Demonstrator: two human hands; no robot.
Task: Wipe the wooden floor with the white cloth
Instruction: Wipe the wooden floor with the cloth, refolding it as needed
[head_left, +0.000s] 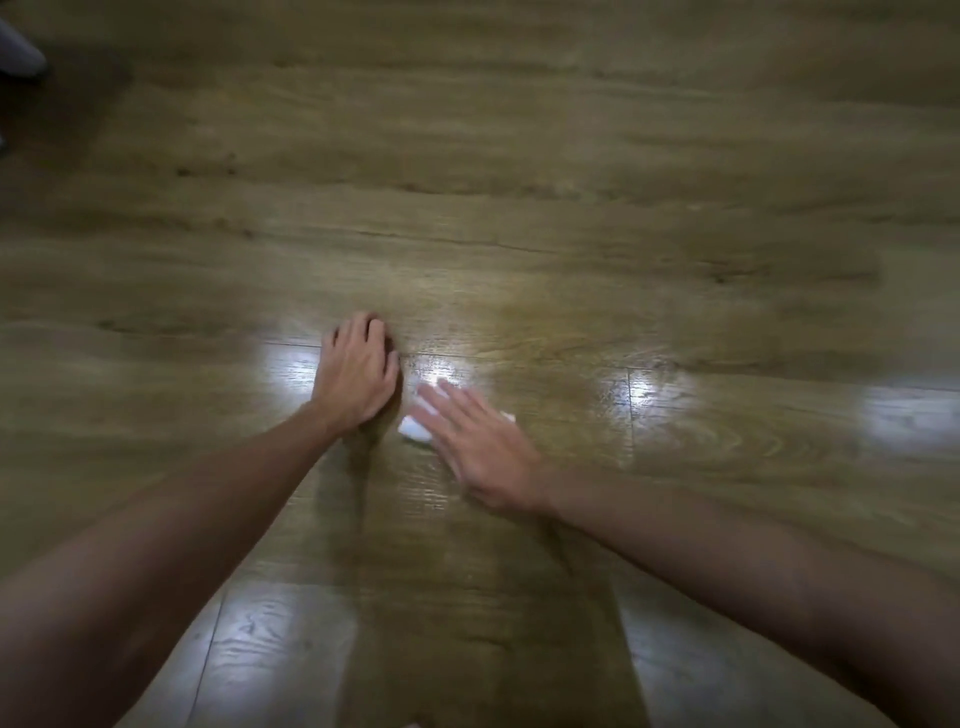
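Note:
The wooden floor (519, 218) fills the whole view, brown planks with bright glare patches. A small white cloth (414, 430) lies on it just below the centre, mostly covered by my right hand (475, 441). That hand lies flat on the cloth with straight fingers pointing up-left, and it is blurred. My left hand (358, 371) rests on the floor just left of the cloth, fingers bent down onto the boards, holding nothing.
A grey object (18, 54) sits at the top left corner, at the edge of a dark shadowed patch. Both forearms reach in from the bottom corners. Plank seams run across the floor.

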